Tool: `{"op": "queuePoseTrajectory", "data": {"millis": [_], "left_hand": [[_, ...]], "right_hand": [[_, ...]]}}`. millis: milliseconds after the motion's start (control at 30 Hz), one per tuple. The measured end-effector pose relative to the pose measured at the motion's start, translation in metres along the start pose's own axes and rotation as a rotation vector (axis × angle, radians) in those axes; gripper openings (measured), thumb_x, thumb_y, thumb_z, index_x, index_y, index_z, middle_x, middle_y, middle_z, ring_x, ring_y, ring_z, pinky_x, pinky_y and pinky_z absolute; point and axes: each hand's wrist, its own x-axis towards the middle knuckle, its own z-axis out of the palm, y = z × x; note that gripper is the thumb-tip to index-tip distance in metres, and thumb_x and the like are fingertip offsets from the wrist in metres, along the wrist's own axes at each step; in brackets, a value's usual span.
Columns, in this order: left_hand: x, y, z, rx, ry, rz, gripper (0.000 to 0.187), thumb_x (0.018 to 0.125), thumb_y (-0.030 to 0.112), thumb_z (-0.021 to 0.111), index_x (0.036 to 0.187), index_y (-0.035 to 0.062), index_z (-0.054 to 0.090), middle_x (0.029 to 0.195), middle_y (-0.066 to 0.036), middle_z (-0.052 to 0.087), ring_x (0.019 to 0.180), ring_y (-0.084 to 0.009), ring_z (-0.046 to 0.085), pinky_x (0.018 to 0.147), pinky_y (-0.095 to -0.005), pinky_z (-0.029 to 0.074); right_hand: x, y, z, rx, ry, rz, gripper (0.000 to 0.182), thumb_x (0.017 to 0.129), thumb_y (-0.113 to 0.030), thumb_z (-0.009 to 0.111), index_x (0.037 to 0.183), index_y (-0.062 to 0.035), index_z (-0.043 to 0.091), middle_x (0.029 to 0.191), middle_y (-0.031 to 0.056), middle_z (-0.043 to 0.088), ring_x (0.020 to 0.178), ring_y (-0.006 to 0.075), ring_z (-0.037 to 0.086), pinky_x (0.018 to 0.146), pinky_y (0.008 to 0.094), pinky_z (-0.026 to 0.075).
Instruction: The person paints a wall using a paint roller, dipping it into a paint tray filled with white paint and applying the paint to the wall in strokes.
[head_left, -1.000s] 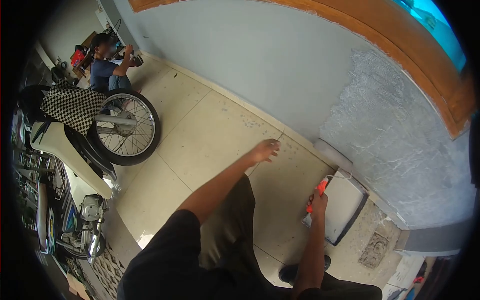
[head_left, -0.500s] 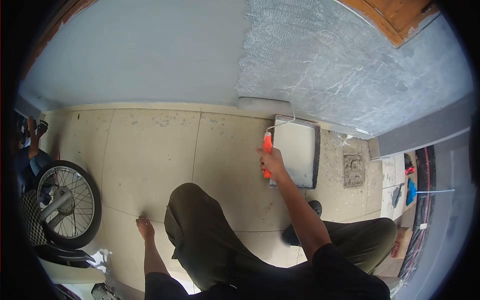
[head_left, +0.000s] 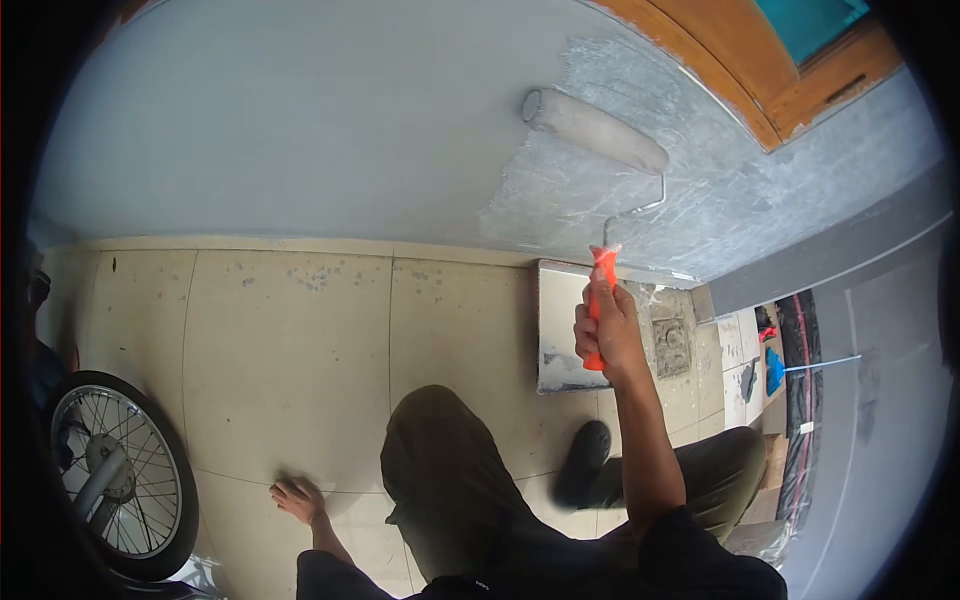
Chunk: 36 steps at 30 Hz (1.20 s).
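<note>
My right hand (head_left: 610, 325) is wrapped around the orange handle of a paint roller (head_left: 595, 130). Its pale, long sleeve lies slanted across the wall (head_left: 330, 120), over the patchy, whitish area below the wooden frame. Left of the roller the wall is an even grey. Under my right hand, the paint tray (head_left: 558, 350) with light paint sits on the floor by the wall's foot, partly covered by the hand. My left hand (head_left: 298, 498) is low over the tiled floor left of my knee, fingers apart, holding nothing.
A motorcycle wheel (head_left: 125, 475) stands at the left. A wooden window frame (head_left: 740, 75) juts in at upper right. Beyond the tray lie a stained floor drain (head_left: 671, 347), a blue-headed tool (head_left: 775, 371) and a black plastic strip (head_left: 800, 400). Paint spots dot the tiles.
The roller has gone up the wall from its base beside the tray, with my right hand rising along. My left hand's fingers have spread. The view has shifted.
</note>
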Motion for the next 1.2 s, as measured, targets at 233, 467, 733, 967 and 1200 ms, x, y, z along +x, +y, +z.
{"op": "queuePoseTrajectory", "data": {"millis": [233, 467, 733, 967, 1200], "left_hand": [[-0.004, -0.002, 0.004, 0.069, -0.05, -0.023, 0.065, 0.097, 0.051, 0.04, 0.13, -0.0048, 0.043, 0.131, -0.024, 0.042, 0.12, -0.0418, 0.043, 0.097, -0.0555, 0.034], [-0.013, -0.019, 0.03, 0.09, 0.045, 0.023, 0.07, 0.096, 0.058, 0.04, 0.126, -0.0048, 0.048, 0.125, -0.025, 0.045, 0.119, -0.0427, 0.043, 0.098, -0.0566, 0.034], [0.01, -0.029, 0.051, -0.031, 0.337, 0.078, 0.055, 0.097, 0.053, 0.053, 0.11, -0.0005, 0.054, 0.1, -0.02, 0.052, 0.094, -0.0369, 0.052, 0.079, -0.0497, 0.041], [0.051, 0.002, -0.011, -0.39, -0.149, 0.237, 0.043, 0.1, 0.041, 0.054, 0.105, -0.0016, 0.054, 0.095, -0.019, 0.053, 0.087, -0.0339, 0.051, 0.079, -0.0442, 0.042], [0.194, 0.177, -0.183, -1.009, -0.031, 0.287, 0.027, 0.106, 0.026, 0.043, 0.1, 0.0015, 0.052, 0.086, -0.004, 0.047, 0.074, -0.015, 0.042, 0.069, -0.0325, 0.039]], "right_hand": [[0.037, 0.093, 0.015, -0.014, 0.0, 0.111, 0.043, 0.105, -0.049, 0.046, 0.084, -0.0118, 0.044, 0.056, 0.0003, 0.038, 0.038, 0.0103, 0.035, 0.035, 0.0279, 0.03], [0.078, 0.201, 0.037, -0.089, -0.049, 0.283, 0.045, 0.105, -0.05, 0.046, 0.081, -0.0118, 0.041, 0.058, -0.0006, 0.041, 0.039, 0.0103, 0.039, 0.036, 0.029, 0.036], [0.068, 0.199, 0.018, -0.013, -0.097, 0.276, 0.049, 0.103, -0.055, 0.047, 0.08, -0.0117, 0.041, 0.059, -0.0008, 0.041, 0.042, 0.0112, 0.04, 0.04, 0.0303, 0.038], [0.02, 0.062, -0.052, 0.158, -0.155, 0.16, 0.048, 0.102, -0.053, 0.05, 0.081, -0.01, 0.042, 0.059, -0.0004, 0.042, 0.041, 0.0109, 0.041, 0.038, 0.0294, 0.038], [0.022, -0.002, -0.134, 0.212, -0.098, -0.084, 0.042, 0.104, -0.046, 0.052, 0.083, -0.0101, 0.044, 0.06, -0.0011, 0.041, 0.039, 0.0075, 0.035, 0.034, 0.0268, 0.031]]}}
